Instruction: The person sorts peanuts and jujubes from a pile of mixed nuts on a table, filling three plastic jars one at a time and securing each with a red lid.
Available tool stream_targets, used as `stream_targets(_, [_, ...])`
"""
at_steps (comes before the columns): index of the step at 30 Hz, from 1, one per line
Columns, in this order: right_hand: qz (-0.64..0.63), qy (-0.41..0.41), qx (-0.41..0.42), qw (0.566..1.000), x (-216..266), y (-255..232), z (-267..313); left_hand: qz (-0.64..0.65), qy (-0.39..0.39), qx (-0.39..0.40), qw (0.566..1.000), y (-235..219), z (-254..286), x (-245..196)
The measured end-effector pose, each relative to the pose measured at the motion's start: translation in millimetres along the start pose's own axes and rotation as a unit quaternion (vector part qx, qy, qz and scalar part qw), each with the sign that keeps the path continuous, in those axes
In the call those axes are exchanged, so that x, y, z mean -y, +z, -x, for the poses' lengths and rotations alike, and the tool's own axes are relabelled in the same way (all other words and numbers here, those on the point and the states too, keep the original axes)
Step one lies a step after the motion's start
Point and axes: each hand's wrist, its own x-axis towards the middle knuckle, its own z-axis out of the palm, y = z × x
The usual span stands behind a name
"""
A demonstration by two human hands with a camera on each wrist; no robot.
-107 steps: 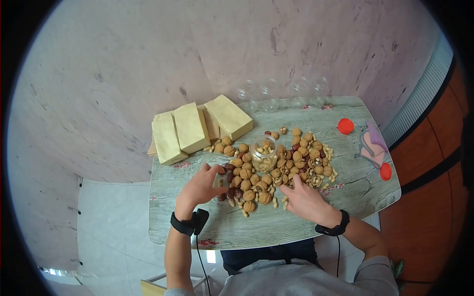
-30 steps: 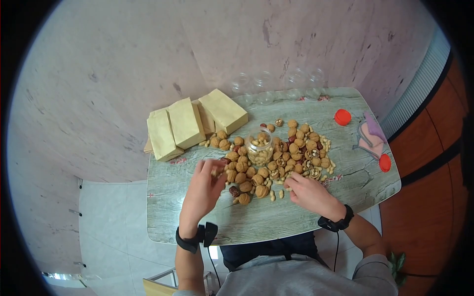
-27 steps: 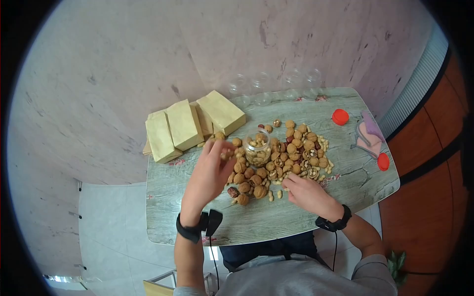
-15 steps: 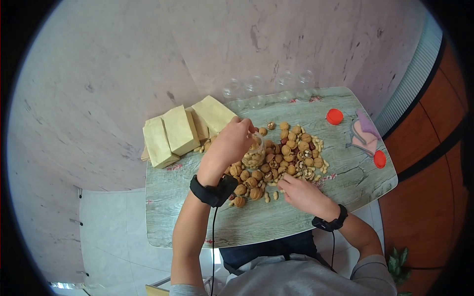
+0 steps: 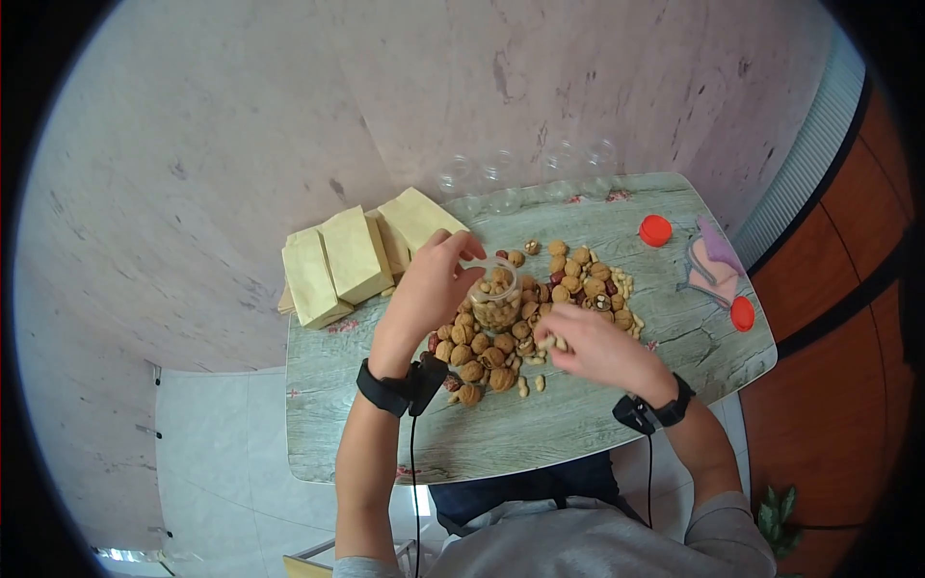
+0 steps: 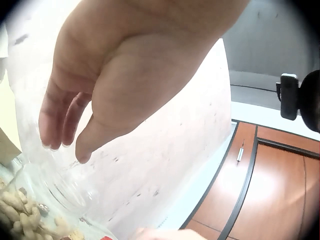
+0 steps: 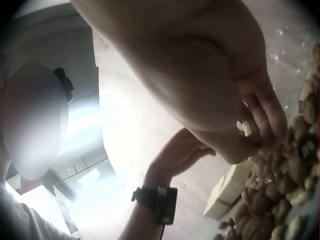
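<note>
A clear jar (image 5: 497,306) filled with peanuts stands amid a heap of walnuts (image 5: 501,379), loose peanuts (image 5: 523,386) and dark red dates (image 5: 451,382). My left hand (image 5: 434,279) is raised at the jar's left rim, fingers bent loosely; the left wrist view shows nothing between thumb and fingertips (image 6: 84,157). To the right of the jar, my right hand (image 5: 602,349) pinches peanuts (image 5: 550,343) above the heap. One pale peanut (image 7: 244,128) shows between its fingers in the right wrist view; the other fingers hide the rest.
Paper bags (image 5: 355,252) lie at the back left of the table (image 5: 356,433). Several clear jars (image 5: 559,166) line the back edge. Red lids (image 5: 655,230) and folded cloths (image 5: 714,265) lie at the right.
My left hand rose from the heap's left side to the jar's mouth, then drew back slightly left. My right hand, low at the heap before, has lifted toward the jar with peanuts.
</note>
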Motion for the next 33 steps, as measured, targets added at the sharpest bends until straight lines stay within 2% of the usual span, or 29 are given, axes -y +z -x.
stream_targets(1, [0.0,-0.001,0.001,1.0,1,-6,-11,-0.001,-0.008,-0.005,1.0,-4,3,0])
stream_targets(3, [-0.011,-0.049,-0.063,0.997,3,-17,-34,-0.004,-0.017,-0.01,1.0,-11,11,3])
stream_targets(7, [-0.022,-0.077,-0.066,0.995,-1,-30,-86,-0.007,-0.056,0.001,0.998,-16,29,20])
stream_targets(9, [0.042,-0.09,-0.06,0.993,-11,-25,-107,-0.014,-0.068,0.007,0.998,-20,40,27])
stream_targets(10, [0.008,-0.056,-0.035,0.998,-3,-27,-106,-0.009,-0.082,0.011,0.997,-21,45,30])
stream_targets(11, [0.006,-0.057,-0.034,0.998,-3,-24,-109,-0.005,-0.097,0.015,0.995,-22,51,34])
stream_targets(13, [0.059,-0.057,-0.033,0.996,-6,-19,-115,-0.005,-0.111,0.026,0.994,-23,62,43])
stream_targets(15, [0.046,-0.054,-0.027,0.997,-8,-17,-112,-0.031,-0.147,0.057,0.987,-22,73,48])
stream_targets(16, [0.033,-0.049,-0.022,0.998,-7,-16,-109,-0.029,-0.147,0.058,0.987,-20,78,49])
stream_targets(18, [0.029,-0.047,-0.014,0.998,-4,-17,-101,-0.059,-0.148,0.138,0.977,-16,86,49])
stream_targets(21, [0.017,-0.053,0.0,0.998,-2,-21,-95,-0.099,-0.161,0.173,0.967,-5,97,48])
stream_targets(25, [-0.006,-0.097,-0.023,0.995,-1,-24,-89,-0.118,-0.159,0.146,0.969,5,105,60])
stream_targets(29, [0.0,-0.101,-0.051,0.994,2,-29,-66,-0.113,-0.172,0.139,0.969,5,108,63])
stream_targets(32, [0.009,-0.093,-0.007,0.996,-2,-26,-41,-0.078,-0.175,0.123,0.974,4,110,71])
stream_targets(33, [-0.001,-0.074,0.036,0.997,-3,-22,-32,-0.081,-0.181,0.109,0.974,5,111,76])
